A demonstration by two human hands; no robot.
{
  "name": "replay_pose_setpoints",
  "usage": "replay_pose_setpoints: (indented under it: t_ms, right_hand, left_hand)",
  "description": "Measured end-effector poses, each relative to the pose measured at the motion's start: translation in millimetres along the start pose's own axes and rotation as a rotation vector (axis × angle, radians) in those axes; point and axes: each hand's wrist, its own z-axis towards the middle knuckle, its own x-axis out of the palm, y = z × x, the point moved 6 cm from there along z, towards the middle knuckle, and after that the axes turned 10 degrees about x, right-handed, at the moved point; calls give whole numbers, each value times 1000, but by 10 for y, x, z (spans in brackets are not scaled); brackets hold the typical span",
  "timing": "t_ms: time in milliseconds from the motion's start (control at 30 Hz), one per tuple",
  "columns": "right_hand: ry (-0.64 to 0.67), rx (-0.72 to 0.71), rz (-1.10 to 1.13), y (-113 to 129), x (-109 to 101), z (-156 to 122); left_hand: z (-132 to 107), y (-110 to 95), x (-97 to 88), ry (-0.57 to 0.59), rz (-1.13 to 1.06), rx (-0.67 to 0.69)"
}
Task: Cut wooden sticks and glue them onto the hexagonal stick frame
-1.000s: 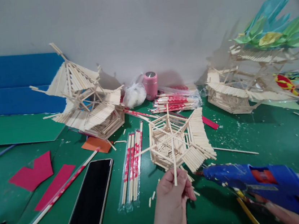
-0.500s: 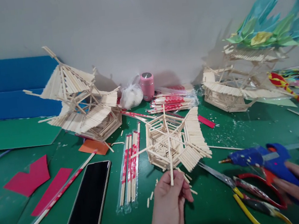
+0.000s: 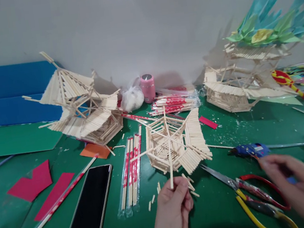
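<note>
Two hands of yours in view. Your L hand (image 3: 177, 207) has thumb drawn in against curled fingers, right at the near end of a long stick on the stick frame (image 3: 168, 138); can't tell if they're pinching it. Your R hand (image 3: 296, 181) is blurred, fingers bent, tips right by the glue gun (image 3: 252, 150); can't tell if they grip it or have let go. Gun's low over the table (image 3: 209, 219), nozzle twd the frame, clear glue stick out the back.

Frame sits mid-table, just beyond your L fingers: six-sided approx., spokes crossing on top, slatted panels on its R side only. Short stick bits (image 3: 189, 183) lie by your L hand. Betw. your hands: scissors (image 3: 219, 176), blades pointing twd the frame, w/ a yellow-handled tool (image 3: 247, 211) alongside.

L of the frame: wrapped chopsticks (image 3: 133, 168), then a phone (image 3: 87, 210), screen dark, then red paper (image 3: 33, 182) & orange paper (image 3: 95, 150). Behind the frame: more chopstick packs (image 3: 174, 102), a pink jar (image 3: 148, 88) & a clear bag (image 3: 132, 99) w/ white stuff. Back L: a two-tier stick tower (image 3: 94, 121), near blue boards (image 3: 15, 108). Back R: another stick house (image 3: 229, 91), topped w/ blue-green paper leaves (image 3: 261, 26).
</note>
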Motion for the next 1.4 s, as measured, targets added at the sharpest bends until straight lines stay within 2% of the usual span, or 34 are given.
replay_pose_setpoints:
  t_ms: [133, 167, 233, 300, 367, 533, 600, 733, 933, 1233, 1400]
  right_hand:
    - [442, -307, 348, 983, 373, -547]
    - [535, -319, 405, 1140, 469, -644]
    - [587, -288, 499, 1313, 591, -741]
    - [607, -213, 590, 1350, 676, -768]
    - [685, -86, 725, 1320, 759, -780]
    - [1007, 438, 1291, 1257, 990, -869]
    - [1072, 550, 1401, 1275, 1048, -897]
    - [1105, 615, 1448, 1297, 1097, -911]
    - [1102, 631, 1500, 1328, 1103, -903]
    - [1101, 654, 1528, 1361, 1161, -873]
    - [1127, 695, 1544, 1321, 1159, -865]
  left_hand:
    - [-50, 45, -56, 2, 25, 41]
    - [-65, 54, -77, -3, 32, 54]
    - [-85, 67, -118, -24, 32, 72]
    - [-89, 69, -143, -49, 16, 84]
    - [-77, 64, -149, -63, 9, 93]
    - [-37, 68, -122, -26, 44, 89]
    - [-38, 65, -112, -18, 55, 95]
    - [-54, 29, -95, -65, 47, 136]
    - [-54, -10, 5, -52, 78, 169]
    - [-18, -14, 8, -175, 25, 214]
    - [-9, -62, 74, -219, 61, 227]
